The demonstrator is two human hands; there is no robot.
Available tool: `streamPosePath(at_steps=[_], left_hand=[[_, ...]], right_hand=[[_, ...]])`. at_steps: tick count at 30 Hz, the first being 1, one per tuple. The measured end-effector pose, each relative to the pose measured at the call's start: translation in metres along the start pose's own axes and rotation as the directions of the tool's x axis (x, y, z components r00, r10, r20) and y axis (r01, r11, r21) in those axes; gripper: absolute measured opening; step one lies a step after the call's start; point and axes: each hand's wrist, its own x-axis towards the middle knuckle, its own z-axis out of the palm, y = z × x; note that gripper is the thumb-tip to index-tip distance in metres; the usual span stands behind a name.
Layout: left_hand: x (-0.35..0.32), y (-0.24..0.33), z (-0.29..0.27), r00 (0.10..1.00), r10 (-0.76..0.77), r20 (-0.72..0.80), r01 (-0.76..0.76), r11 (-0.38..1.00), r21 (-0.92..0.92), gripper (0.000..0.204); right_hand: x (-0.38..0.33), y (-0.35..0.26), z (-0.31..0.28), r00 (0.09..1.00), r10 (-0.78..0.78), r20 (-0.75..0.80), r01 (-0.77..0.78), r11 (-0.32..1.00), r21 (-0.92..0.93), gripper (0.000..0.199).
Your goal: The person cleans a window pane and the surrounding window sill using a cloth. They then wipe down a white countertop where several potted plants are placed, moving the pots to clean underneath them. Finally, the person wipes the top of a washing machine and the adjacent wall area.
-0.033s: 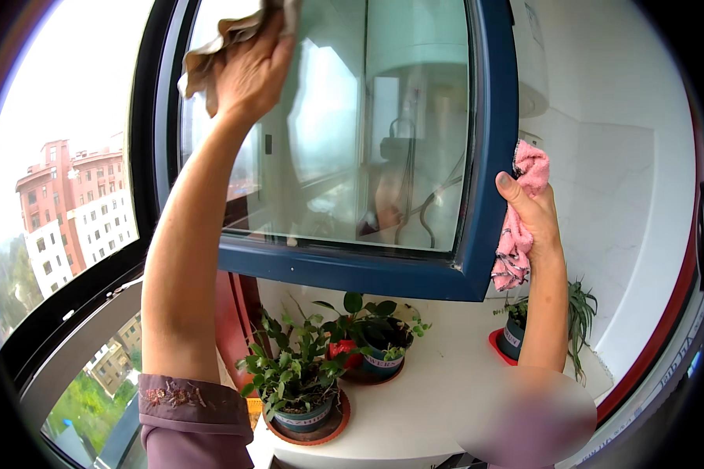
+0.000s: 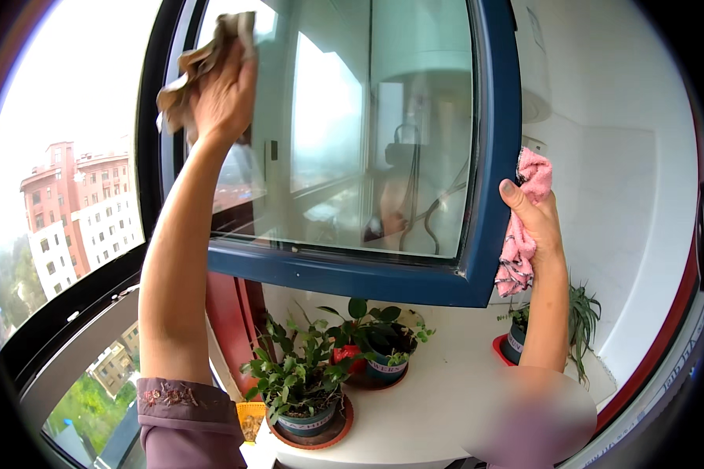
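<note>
A blue-framed window sash (image 2: 352, 277) stands swung inward in front of me, its glass (image 2: 328, 156) full of reflections. My left hand (image 2: 223, 98) presses a crumpled beige-brown cloth (image 2: 203, 62) against the pane's upper left part, near the frame's left side. The fingers lie over the cloth and are partly smeared by motion. At the sash's right edge, my right hand (image 2: 536, 223) grips the frame, thumb on the near face. A bunched pink towel (image 2: 516, 254) is held in that same hand, between palm and frame.
Below the sash, a white counter (image 2: 414, 422) bears a leafy potted plant (image 2: 297, 375) on a brown saucer, another potted plant (image 2: 379, 344) behind it and a red object (image 2: 348, 358) between. A further pot (image 2: 515, 340) stands behind my right forearm. Buildings (image 2: 78, 203) show outside at left.
My left hand and the cloth have moved left and slightly down across the glass. My right hand keeps its hold on the frame and the pink towel.
</note>
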Motion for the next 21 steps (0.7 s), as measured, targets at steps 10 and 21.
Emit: streamPosePath(at_steps=[10, 21], left_hand=[[-0.073, 0.134, -0.026, 0.964, -0.119, 0.238, 0.128, 0.992, -0.022, 0.054], [0.065, 0.163, -0.015, 0.847, 0.5, 0.179, -0.419, 0.837, -0.352, 0.061]], right_hand=[[-0.002, 0.005, 0.001, 0.999, -0.039, -0.032, 0.039, 0.999, -0.004, 0.066], [0.003, 0.022, -0.006, 0.971, -0.24, -0.019, 0.239, 0.971, -0.024, 0.061]])
